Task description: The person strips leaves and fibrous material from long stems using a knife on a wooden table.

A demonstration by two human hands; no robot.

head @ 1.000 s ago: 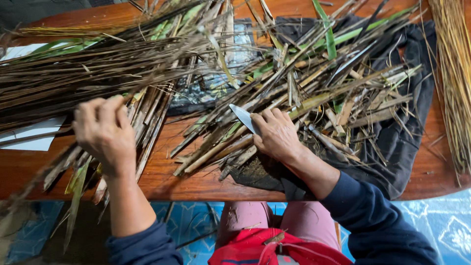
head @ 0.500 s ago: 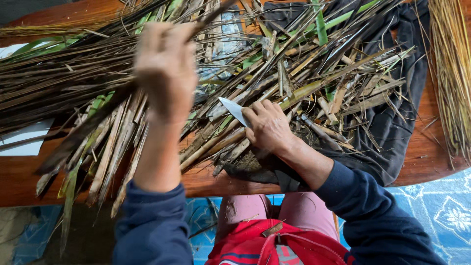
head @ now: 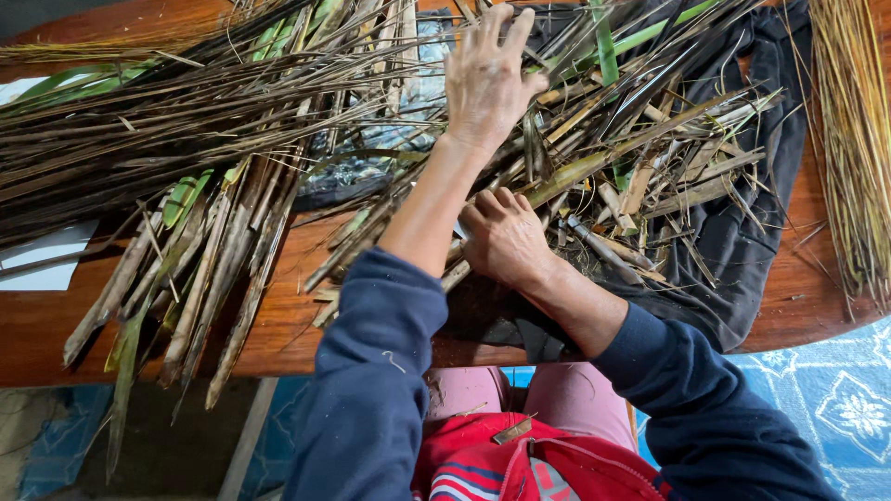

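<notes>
My left hand (head: 487,79) reaches forward over the heap of dried brown and green stalks (head: 603,158), fingers spread and resting on the stalks, holding nothing. Its forearm crosses in front of my right hand (head: 506,239). That hand is closed in a fist on a knife at the near side of the heap; the pale blade is almost wholly hidden behind my left forearm. A bundle of long flat stalks (head: 213,269) lies to the left, hanging over the table's front edge.
A dark cloth (head: 742,250) lies under the right heap on the wooden table (head: 297,325). Long dark stalks (head: 121,139) fill the left. White paper (head: 42,274) sits at far left, a yellow straw bundle (head: 858,139) at far right. A red bag (head: 501,464) is in my lap.
My left hand let go of the stalk bundle at the left and swung up and right to the middle of the heap. My right hand stayed put.
</notes>
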